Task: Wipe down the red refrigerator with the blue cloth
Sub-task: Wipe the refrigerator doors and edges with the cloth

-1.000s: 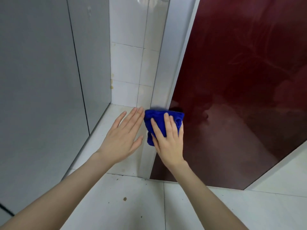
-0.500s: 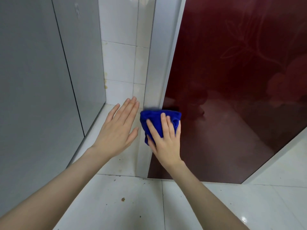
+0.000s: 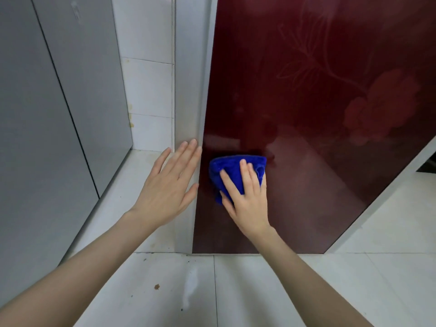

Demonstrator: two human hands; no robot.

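Note:
The red refrigerator (image 3: 318,102) fills the right of the view, its glossy dark red door printed with a faint flower pattern. A folded blue cloth (image 3: 232,167) lies flat against the lower left of that door. My right hand (image 3: 245,199) presses on the cloth with fingers spread over it. My left hand (image 3: 169,185) is open with its fingers together, flat beside the door's pale grey left edge (image 3: 193,90), holding nothing.
Grey cabinet panels (image 3: 59,114) stand at the left. White wall tiles (image 3: 148,86) fill the gap between cabinet and fridge. The white floor tiles (image 3: 236,291) below carry a brown speck (image 3: 157,286) and a pale smear.
My right hand has slid the cloth from the door's left edge rightward onto the red surface. The left hand has moved up a little beside the grey edge. The view has tilted upward.

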